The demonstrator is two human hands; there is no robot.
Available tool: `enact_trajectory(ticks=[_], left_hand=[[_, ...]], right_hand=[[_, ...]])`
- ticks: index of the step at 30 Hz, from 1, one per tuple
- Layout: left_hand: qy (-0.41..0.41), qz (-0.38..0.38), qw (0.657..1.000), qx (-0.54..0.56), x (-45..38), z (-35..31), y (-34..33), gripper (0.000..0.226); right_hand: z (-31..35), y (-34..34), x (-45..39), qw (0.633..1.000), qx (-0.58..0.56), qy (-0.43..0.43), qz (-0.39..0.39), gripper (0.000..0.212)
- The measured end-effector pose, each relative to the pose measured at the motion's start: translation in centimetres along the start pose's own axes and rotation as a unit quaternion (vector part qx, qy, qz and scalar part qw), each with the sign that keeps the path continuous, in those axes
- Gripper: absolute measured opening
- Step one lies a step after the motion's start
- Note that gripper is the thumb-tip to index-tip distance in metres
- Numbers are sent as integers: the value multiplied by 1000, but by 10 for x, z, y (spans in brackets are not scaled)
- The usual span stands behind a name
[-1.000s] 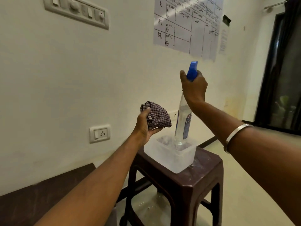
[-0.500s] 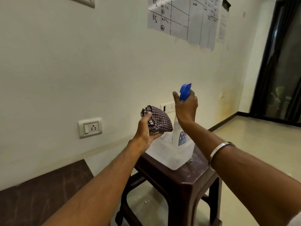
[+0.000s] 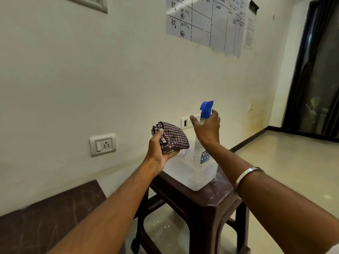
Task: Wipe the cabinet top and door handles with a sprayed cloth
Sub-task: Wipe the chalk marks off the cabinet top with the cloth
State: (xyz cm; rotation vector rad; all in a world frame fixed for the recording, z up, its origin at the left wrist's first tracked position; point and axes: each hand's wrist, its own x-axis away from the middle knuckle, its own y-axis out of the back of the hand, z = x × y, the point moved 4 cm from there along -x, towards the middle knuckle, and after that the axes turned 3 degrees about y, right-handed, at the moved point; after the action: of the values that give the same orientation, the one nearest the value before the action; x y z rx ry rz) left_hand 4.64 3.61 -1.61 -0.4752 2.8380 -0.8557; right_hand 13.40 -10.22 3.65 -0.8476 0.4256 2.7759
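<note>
Gripping a folded maroon-and-white checked cloth (image 3: 171, 138) in the left hand (image 3: 159, 151), fingers pressed around it, above a translucent white plastic tub (image 3: 190, 176). Standing upright in that tub, a clear spray bottle with blue trigger head (image 3: 205, 132). Hovering at its neck, the right hand (image 3: 207, 129), fingers spread loose. Sitting under the tub, a dark brown plastic stool (image 3: 205, 204).

Bare home room, wall sockets (image 3: 103, 144), plastic stool (image 3: 205, 202), tiled floor (image 3: 293, 162)
</note>
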Motion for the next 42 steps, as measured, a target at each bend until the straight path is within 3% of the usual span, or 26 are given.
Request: enact_trajectory(ticks=[4, 8, 11, 13, 16, 19, 21, 23, 26, 31, 34, 36, 38, 40, 42], left_hand=[[-17, -1, 1000, 19, 11, -12, 11, 32], [-37, 4, 998, 45, 25, -31, 29, 28], [-52, 22, 998, 34, 43, -44, 43, 27], [-58, 28, 998, 18, 55, -51, 58, 32], [-52, 25, 998, 19, 71, -60, 83, 37], [-45, 25, 998, 30, 87, -65, 107, 39], [-43, 24, 998, 38, 98, -69, 126, 41], [-48, 11, 998, 37, 107, -73, 148, 47], [-49, -11, 998, 40, 118, -73, 179, 50], [-22, -35, 996, 73, 131, -63, 223, 38], [0, -104, 993, -56, 136, -50, 255, 44], [-25, -193, 949, -250, 141, -39, 287, 46], [-131, -283, 820, -479, 154, -32, 320, 30], [-206, -294, 694, -624, 171, -21, 344, 22], [-204, -296, 635, -684, 184, -5, 366, 29]], right_hand=[[12, 5, 17, 993, 97, -34, -59, 91], [48, 12, 55, 981, 12, 113, -157, 68], [70, 1, 88, 965, -57, 238, -97, 51], [75, -15, 107, 965, -61, 254, -18, 45], [71, -42, 125, 975, -55, 194, 89, 53], [62, -69, 141, 971, -80, 41, 222, 73], [61, -90, 155, 935, -158, -59, 313, 72], [66, -109, 172, 891, -221, -108, 383, 56], [80, -123, 195, 858, -271, -108, 423, 37], [91, -153, 232, 815, -328, -119, 463, 34], [85, -173, 246, 822, -347, -145, 427, 33], [79, -185, 253, 841, -324, -138, 410, 28], [71, -196, 256, 859, -294, -121, 401, 21], [62, -204, 254, 879, -259, -96, 388, 21], [54, -213, 249, 900, -215, -66, 373, 24]])
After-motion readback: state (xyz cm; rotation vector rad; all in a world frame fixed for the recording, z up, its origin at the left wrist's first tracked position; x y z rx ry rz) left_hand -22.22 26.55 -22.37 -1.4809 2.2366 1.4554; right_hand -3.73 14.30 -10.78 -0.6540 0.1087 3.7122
